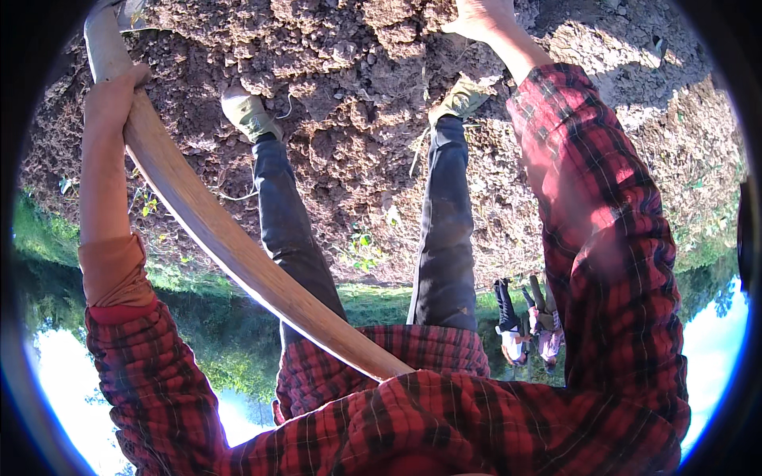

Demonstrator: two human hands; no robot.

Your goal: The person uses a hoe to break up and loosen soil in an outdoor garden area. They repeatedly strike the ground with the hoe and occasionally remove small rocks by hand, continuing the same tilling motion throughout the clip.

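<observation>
At the upper left, my left hand [114,92] is closed around a long wooden handle [238,253]. The handle runs from a metal tool head [131,15], partly cut off by the top edge, down to the plaid shirt at my waist and chest; its lower end meets the cloth. My right hand [485,18] reaches down at the top right, by the clods of brown soil [387,35]. Its fingers are mostly cut off by the frame, so whether it holds something is hidden.
Both my shoes, the one on the left [247,110] and the one on the right [461,98], stand on rough, cloddy soil. Small green plants [362,247] grow behind them. Other people [527,324] stand farther back, near grass and trees.
</observation>
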